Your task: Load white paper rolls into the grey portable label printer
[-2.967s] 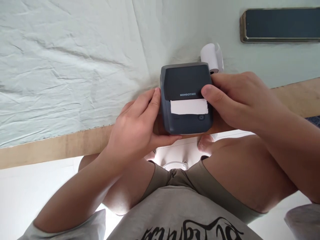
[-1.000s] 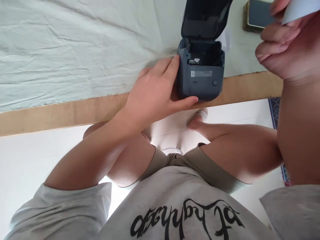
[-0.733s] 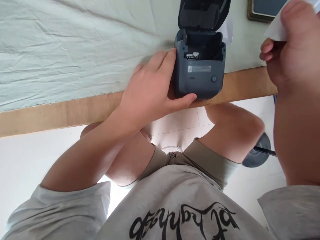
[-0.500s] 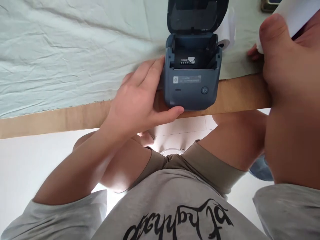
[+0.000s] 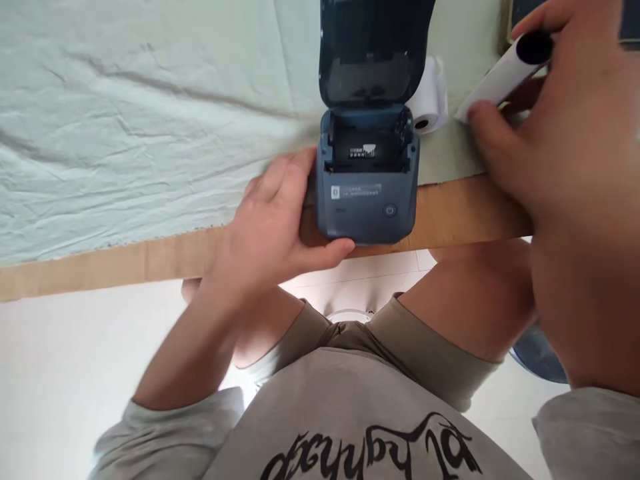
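1. Right fingers: the right hand holds 1 white paper roll, thumb at its lower end, other fingers near the dark core. The roll is tilted, well apart from the printer.
2. Left fingers: the left hand holds the label printer at its left front corner, fingers along the side, thumb along the front edge.
3. The label printer sits at the table's front edge, its lid raised and its paper bay uncovered.
4. A 2nd roll lies just beside the printer's right rear corner, partly behind the lid.
5. Farther out, pale wrinkled cloth covers the table, leaving a wooden edge bare.
6. A dark, brown-rimmed object lies partly hidden behind the right hand.
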The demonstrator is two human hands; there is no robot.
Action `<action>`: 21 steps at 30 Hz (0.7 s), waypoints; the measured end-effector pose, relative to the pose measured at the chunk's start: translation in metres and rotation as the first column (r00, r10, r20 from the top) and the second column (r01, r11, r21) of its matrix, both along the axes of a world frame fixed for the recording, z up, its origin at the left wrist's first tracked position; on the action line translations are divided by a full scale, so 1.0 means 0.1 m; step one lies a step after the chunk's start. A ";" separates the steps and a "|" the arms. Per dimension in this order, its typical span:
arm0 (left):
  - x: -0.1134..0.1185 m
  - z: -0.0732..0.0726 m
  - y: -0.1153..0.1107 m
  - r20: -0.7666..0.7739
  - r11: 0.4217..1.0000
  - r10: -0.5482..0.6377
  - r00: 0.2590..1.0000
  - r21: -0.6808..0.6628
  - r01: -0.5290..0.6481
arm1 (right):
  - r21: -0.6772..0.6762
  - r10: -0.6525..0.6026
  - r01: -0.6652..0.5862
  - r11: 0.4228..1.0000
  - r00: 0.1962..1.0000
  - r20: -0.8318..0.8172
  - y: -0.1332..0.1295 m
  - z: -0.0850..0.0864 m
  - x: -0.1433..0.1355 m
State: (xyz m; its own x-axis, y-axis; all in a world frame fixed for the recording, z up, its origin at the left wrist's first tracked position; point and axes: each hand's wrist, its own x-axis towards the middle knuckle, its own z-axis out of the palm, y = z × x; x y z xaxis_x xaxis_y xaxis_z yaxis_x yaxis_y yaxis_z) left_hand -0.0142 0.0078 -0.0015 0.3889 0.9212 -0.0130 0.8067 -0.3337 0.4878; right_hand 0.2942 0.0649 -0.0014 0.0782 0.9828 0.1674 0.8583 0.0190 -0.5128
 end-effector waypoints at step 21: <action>-0.03 0.00 0.00 0.032 0.997 -0.064 0.997 0.036 0.063 | -0.208 0.129 -0.041 0.977 0.895 0.428 0.08 0.34 -0.79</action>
